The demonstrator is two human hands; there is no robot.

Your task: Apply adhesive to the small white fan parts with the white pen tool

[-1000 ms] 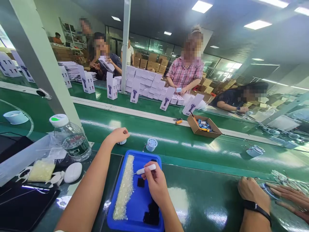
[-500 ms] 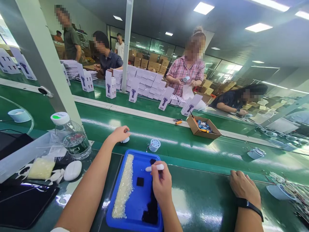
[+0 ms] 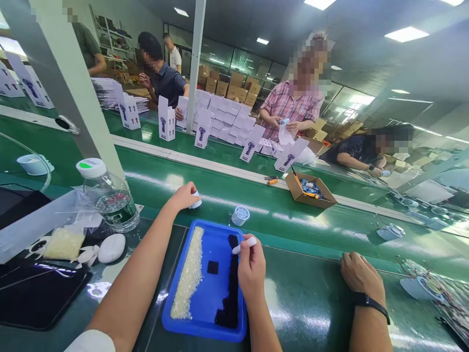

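Note:
My left hand (image 3: 184,196) reaches over the green belt, its fingers closed around a small light-blue round part (image 3: 197,201), mostly covered by the hand. Another light-blue round part with a slotted top (image 3: 241,215) stands upright nearby, behind the blue tray (image 3: 212,333). In my right hand (image 3: 252,271) is a white pen-shaped tool (image 3: 245,245), gripped between thumb and fingers above the tray's right rim. Pale translucent bits (image 3: 186,278) run down the tray's left side, black pieces (image 3: 230,298) down its right. A lone black square (image 3: 213,267) lies between them.
A co-worker's hand (image 3: 361,274) with a wristband rests at right, near a light-blue part with wires (image 3: 421,287). A water bottle (image 3: 115,203) and white mouse-shaped item (image 3: 111,248) stand left. Beyond the belt are a cardboard box (image 3: 311,193), white cartons (image 3: 220,117) and several people.
My left hand has shifted slightly with the light-blue part, which shows more at its right. My right hand, with the white tool, has moved right toward the tray's rim. The view has tilted a little.

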